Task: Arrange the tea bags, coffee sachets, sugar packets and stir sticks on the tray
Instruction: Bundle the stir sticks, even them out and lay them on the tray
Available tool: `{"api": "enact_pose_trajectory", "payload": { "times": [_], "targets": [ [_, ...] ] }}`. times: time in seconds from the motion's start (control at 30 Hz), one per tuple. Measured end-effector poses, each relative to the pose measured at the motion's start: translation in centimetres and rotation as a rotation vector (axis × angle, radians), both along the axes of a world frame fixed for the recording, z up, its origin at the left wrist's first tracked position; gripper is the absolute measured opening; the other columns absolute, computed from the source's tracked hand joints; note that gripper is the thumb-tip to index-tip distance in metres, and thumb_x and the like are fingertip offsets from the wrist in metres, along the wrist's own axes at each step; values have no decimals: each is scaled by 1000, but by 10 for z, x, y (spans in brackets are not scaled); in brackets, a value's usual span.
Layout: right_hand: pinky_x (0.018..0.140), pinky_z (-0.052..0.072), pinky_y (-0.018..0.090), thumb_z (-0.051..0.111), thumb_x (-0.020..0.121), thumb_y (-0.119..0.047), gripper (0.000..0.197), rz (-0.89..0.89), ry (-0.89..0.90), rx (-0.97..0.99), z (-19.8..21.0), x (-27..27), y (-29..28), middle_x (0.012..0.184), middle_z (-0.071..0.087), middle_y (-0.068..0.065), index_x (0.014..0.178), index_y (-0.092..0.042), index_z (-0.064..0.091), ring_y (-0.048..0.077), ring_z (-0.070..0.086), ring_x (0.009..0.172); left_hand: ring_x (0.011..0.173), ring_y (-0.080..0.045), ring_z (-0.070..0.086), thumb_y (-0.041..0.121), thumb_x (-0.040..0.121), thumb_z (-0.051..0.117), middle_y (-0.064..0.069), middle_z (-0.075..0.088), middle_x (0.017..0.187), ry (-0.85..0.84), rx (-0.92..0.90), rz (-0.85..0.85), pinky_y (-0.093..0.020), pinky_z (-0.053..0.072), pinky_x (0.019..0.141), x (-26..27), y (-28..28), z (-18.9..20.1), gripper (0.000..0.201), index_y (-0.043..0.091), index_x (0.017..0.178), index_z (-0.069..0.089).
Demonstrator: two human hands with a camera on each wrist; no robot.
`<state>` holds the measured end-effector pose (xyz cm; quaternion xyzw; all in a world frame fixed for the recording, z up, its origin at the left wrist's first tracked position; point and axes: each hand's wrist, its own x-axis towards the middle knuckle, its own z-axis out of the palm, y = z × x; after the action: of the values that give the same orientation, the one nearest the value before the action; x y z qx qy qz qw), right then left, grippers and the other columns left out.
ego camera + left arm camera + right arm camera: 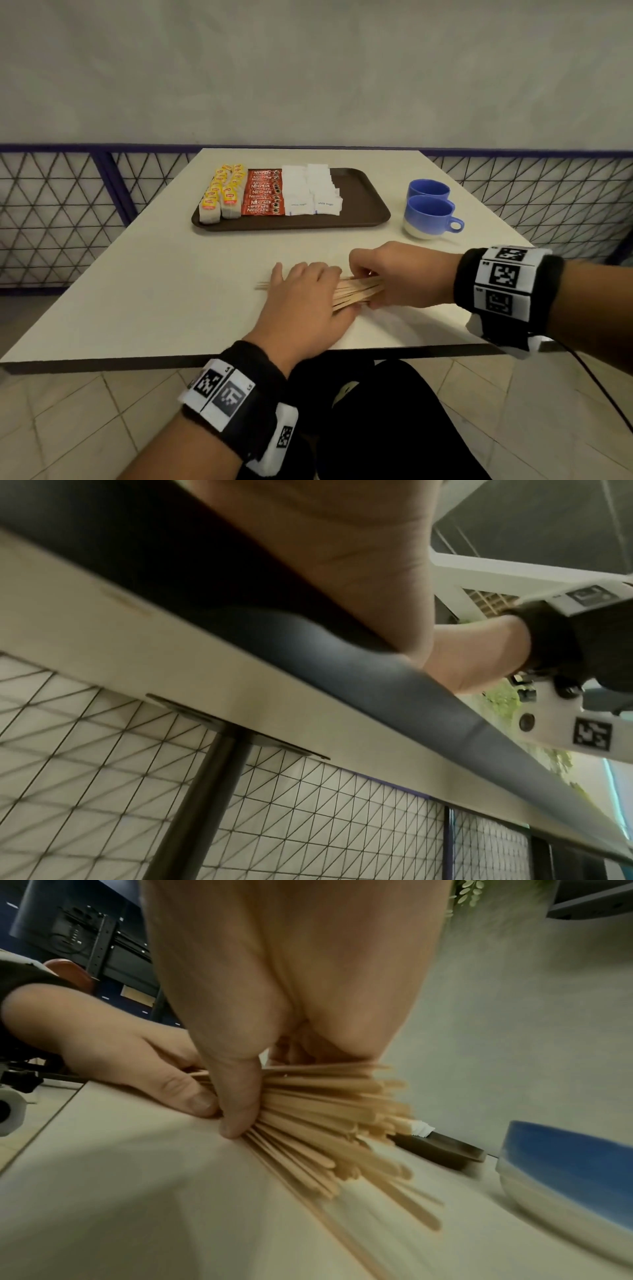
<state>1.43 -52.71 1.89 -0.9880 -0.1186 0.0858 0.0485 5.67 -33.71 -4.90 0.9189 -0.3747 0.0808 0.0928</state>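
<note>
The stir sticks (359, 291) lie in a loose bundle on the near part of the bench (171, 274), well apart from the tray (363, 198), and fan out at one end in the right wrist view (325, 1123). The right hand (400, 270) curls its fingers and thumb round the right end of the bundle; close up, its thumb (236, 1096) presses down against the sticks where they meet the bench. The left hand (308, 301) lies over the left part of the bundle with fingers fairly straight and pointing away, and thin stick ends show beyond it on the left; in the right wrist view its thumb (185, 1093) touches the sticks beside the right thumb. The left wrist view shows only the heel of that hand at the bench edge. On the far part of the bench the dark brown tray holds, from left to right, two rows of yellow-tagged tea bags (222, 195), a row of red coffee sachets (263, 193), and two rows of white sugar packets (311, 192); its right part is bare. Right of the tray stand two blue and white cups (430, 209), one just behind the other, the nearer with its handle turned to the right.
</note>
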Motion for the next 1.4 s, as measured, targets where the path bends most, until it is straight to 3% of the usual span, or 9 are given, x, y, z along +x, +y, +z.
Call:
{"api": "enact_pose_trajectory", "payload": {
  "times": [0.07,0.13,0.2,0.3,0.53,0.77,1.0,1.2,1.4],
  "targets": [
    [64,38,16,78,87,-27,45,-6,23,33,-1,3,0,103,65,-9,116,-28,44,13,57,82,123,-17,45,64,94,37,9,51,133,-1,-37,1,-45,36,108,2,0,-2,52,33,135,48],
    [76,42,16,77,87,-28,64,-27,94,42,3,8,2,116,64,-9,138,-29,37,12,59,92,114,-16,45,57,96,41,8,50,123,2,-71,2,-41,40,100,3,0,-3,44,32,131,51],
    [82,41,20,76,86,-31,66,-15,127,-20,6,16,7,121,62,-10,143,-29,41,13,58,98,111,-16,44,51,97,44,8,48,119,18,-91,14,-40,41,99,4,-1,-5,38,31,129,51],
    [80,45,24,76,84,-34,44,21,156,-151,10,27,16,107,62,-10,125,-30,59,14,59,93,109,-16,43,48,99,46,8,48,118,39,-107,24,-40,40,97,5,-2,-6,34,29,126,50],
    [65,47,25,69,88,-31,13,-16,194,-289,10,45,30,82,64,-4,95,-22,63,18,59,74,106,-13,46,46,97,50,13,53,115,98,-222,44,-37,40,95,4,2,-7,29,32,122,49],
    [65,41,29,62,93,-38,21,39,26,-282,-8,41,29,78,56,-2,92,-19,55,22,56,73,113,-16,50,50,90,51,10,58,122,39,-233,133,-39,38,98,0,3,-4,47,31,132,44],
    [65,41,31,62,92,-37,21,37,-31,-246,-12,40,27,78,58,1,86,-18,55,26,57,74,104,-15,57,45,93,59,12,64,111,17,-248,158,-38,41,92,0,4,-3,39,34,129,47],
    [69,46,33,60,93,-36,22,53,-37,-222,-11,36,30,87,65,5,96,-15,62,26,60,79,97,-15,58,42,94,62,13,65,106,-3,-244,156,-38,47,87,-1,3,-3,30,35,121,50],
    [54,37,24,66,90,-33,21,12,39,-141,-3,37,28,70,60,-5,73,-28,55,18,55,64,94,-18,58,40,97,59,11,66,105,-4,-245,151,-40,48,84,-1,3,-4,25,34,120,51]
  ]
}}
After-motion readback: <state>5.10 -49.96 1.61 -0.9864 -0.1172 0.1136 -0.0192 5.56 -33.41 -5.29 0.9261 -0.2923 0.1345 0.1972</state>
